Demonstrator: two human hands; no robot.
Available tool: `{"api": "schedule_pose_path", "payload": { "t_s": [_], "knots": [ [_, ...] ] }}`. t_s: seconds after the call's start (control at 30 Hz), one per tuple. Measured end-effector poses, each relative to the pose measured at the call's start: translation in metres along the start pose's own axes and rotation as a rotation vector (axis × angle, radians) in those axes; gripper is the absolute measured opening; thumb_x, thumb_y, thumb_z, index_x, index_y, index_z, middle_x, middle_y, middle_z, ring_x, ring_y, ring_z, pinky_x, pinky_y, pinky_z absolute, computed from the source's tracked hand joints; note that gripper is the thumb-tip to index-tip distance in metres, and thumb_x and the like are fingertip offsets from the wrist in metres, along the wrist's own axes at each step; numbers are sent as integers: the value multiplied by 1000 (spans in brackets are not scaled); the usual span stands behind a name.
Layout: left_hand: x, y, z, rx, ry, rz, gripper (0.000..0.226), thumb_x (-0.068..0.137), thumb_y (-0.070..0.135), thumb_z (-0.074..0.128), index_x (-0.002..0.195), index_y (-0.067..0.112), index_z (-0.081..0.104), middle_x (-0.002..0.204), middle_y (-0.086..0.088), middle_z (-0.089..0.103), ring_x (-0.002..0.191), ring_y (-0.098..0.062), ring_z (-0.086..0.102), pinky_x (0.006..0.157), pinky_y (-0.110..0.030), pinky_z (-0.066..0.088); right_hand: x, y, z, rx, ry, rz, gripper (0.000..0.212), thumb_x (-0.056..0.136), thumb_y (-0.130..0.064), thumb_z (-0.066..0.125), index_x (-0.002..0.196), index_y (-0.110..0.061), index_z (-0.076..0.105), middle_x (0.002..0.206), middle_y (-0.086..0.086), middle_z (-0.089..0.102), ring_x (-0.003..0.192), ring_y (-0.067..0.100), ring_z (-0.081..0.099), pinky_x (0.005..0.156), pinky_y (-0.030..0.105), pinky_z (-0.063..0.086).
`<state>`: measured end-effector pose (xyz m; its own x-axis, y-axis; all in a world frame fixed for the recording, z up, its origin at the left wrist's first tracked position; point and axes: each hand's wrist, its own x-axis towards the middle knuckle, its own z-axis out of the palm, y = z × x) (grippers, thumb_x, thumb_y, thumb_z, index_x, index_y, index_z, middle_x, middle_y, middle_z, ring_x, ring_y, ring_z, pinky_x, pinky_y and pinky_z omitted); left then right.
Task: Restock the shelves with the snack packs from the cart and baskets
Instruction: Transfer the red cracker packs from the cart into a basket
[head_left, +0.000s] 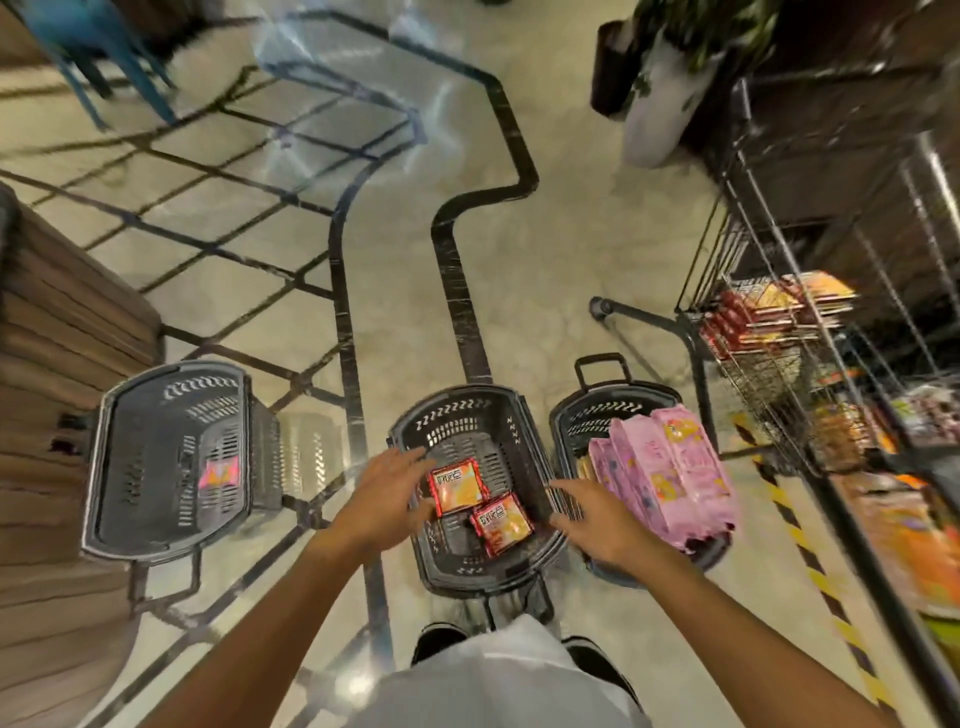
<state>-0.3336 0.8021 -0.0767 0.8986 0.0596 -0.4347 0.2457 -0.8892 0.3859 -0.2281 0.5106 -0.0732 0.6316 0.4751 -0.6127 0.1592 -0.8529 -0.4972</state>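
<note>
From the head camera, two red and orange snack packs lie flat on the floor of the middle basket (470, 415): the upper pack (457, 486) is square-faced with a red border and pale lettering, and the lower pack (502, 522) sits just below and right of it, turned at a slant, their corners touching or nearly so. The left hand (382, 501) reaches over the basket's left rim with fingers spread and relaxed, its fingertips just beside the upper pack's left edge, holding nothing. The right hand (597, 522) hangs over the rim between the middle basket and the right basket (597, 410), fingers straight and loose, also holding nothing. The right basket is stuffed with pink snack bags (670, 475) standing on edge and rising above its rim. The left basket (171, 457) stands well apart on the floor, against a wooden counter (57, 332), with one small red pack (221, 474) on its bottom. To the right a wire cart (769, 374) holds red and yellow boxes (769, 312), and blurred shelves (909, 493) of goods run along a yellow and black striped line (795, 530). Open tiled floor (545, 260) lies ahead of the baskets, and a gap of floor separates the left basket from the middle one
</note>
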Motion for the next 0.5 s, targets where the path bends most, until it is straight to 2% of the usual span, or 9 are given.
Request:
{"api": "schedule_pose_path", "payload": {
  "t_s": [0.1, 0.23, 0.3, 0.4, 0.5],
  "knots": [
    [-12, 12, 1, 21, -26, 32, 76, 88, 57, 37, 157, 27, 32, 164, -2, 29, 153, -27, 19, 126, -43, 11, -19, 12, -8, -36, 25, 1, 56, 96, -28, 65, 148, -14, 48, 150, 7, 49, 139, 20, 44, 111, 21, 28],
    [-25, 39, 4, 34, 2, 73, 68, 94, 53, 45, 157, 28, 33, 164, 0, 29, 153, -27, 19, 125, -39, 9, -47, 26, -22, -50, 76, -28, 55, 96, -29, 65, 148, -15, 48, 149, 4, 50, 139, 20, 43, 113, 26, 30],
    [-33, 59, 13, 62, -13, 119, 63, 98, 49, 52, 156, 31, 33, 163, 2, 29, 152, -25, 20, 124, -38, 9, -63, 43, -25, -51, 93, -42, 56, 95, -36, 65, 147, -20, 50, 148, 1, 51, 139, 19, 44, 115, 28, 32],
    [-37, 99, 28, 95, -44, 174, 63, 98, 49, 51, 156, 32, 33, 164, 2, 29, 152, -26, 20, 125, -41, 11, -93, 85, -28, -22, 110, -39, 60, 90, -46, 64, 145, -25, 51, 148, -1, 52, 138, 19, 46, 114, 35, 37],
    [-42, 154, 52, 140, -88, 200, 64, 100, 48, 51, 157, 30, 30, 166, 0, 24, 154, -27, 16, 125, -46, 11, -146, 122, -36, -5, 164, -59, 57, 94, -37, 66, 146, -22, 50, 149, -2, 49, 140, 18, 42, 114, 31, 31]
  ]
}}
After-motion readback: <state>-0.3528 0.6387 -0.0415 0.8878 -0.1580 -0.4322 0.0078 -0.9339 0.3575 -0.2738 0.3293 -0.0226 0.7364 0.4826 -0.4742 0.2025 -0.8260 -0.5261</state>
